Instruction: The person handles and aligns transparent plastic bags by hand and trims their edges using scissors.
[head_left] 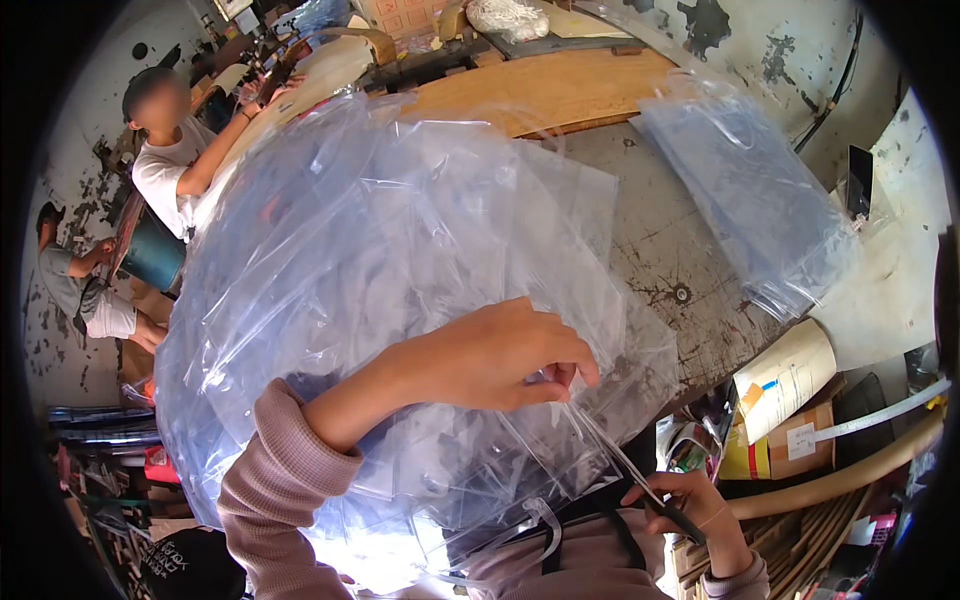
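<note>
A large heap of clear plastic bags [400, 230] covers the middle and left of the worktable. Over its right part is my left hand [490, 360], its fingers pinched on a clear plastic strip [590, 425] that runs down to the right. Lower right, my right hand [690, 510] grips scissors [640, 475] with dark handles, their blades pointing up and left beside the strip. A curled clear strip [545, 525] hangs near my lap. Flat on the table at the right lies a stack of clear bags with handles [750, 180].
The scratched tabletop [660, 250] shows between heap and stack. A curved wooden board [540, 85] lies along the back. Two people, one in a white shirt [165, 170], are at the left. Boxes [800, 440] and a long tube [840, 490] stand lower right.
</note>
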